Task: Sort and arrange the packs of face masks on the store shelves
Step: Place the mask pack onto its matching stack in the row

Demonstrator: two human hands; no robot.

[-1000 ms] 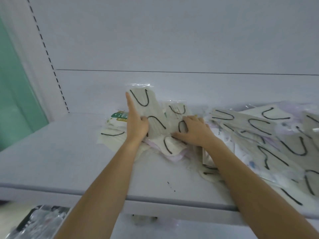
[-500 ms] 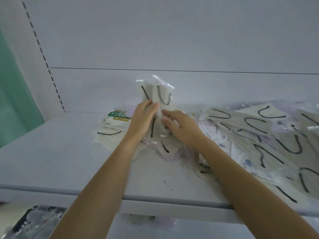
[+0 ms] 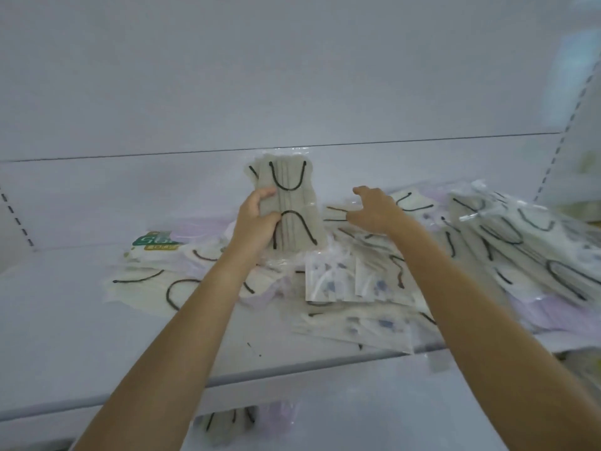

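Note:
My left hand grips a small stack of grey face mask packs with black ear loops, held upright above the white shelf. My right hand hovers to the right of the stack with fingers spread, above loose packs and apart from the stack. A heap of grey mask packs lies at the right. Patterned white packs lie flat in the middle. Cream packs lie at the left.
A pack with a green label lies at the back left. Pale purple packs show under the right heap. More packs sit on the shelf below. The shelf's back wall stands close behind the piles.
My left hand has lifted the grey stack upright and holds it alone. My right hand let go and moved right over the loose packs. The view swung right.

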